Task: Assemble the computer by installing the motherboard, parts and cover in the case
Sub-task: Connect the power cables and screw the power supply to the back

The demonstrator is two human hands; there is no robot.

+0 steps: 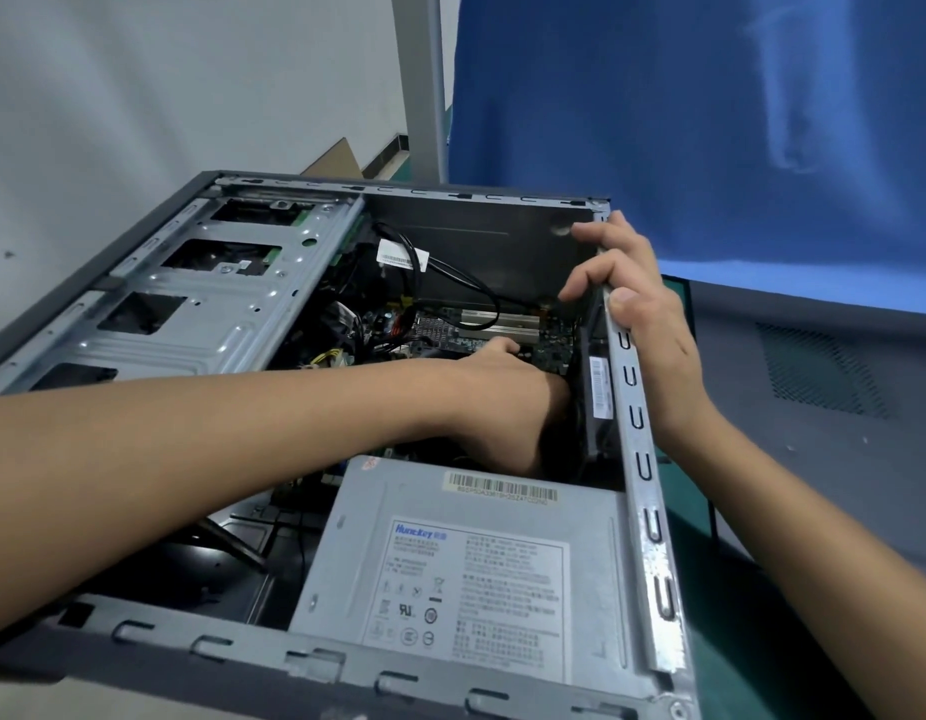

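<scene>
The open grey computer case (638,433) lies on its side and fills the view. Deep inside it the motherboard (554,340) shows, with a heatsink (435,327) and black cables (450,272). The grey power supply (466,569) sits in the near corner. My left hand (507,402) reaches down into the case beside the right wall, fingers curled over something hidden below the palm. My right hand (632,304) grips the case's right rim, thumb outside and fingers inside.
A silver drive cage (191,298) fills the case's left half. The dark side cover (814,407) with a mesh vent lies flat to the right on the green table (689,511). A blue cloth (710,122) hangs behind. A cardboard piece (336,158) leans at the back.
</scene>
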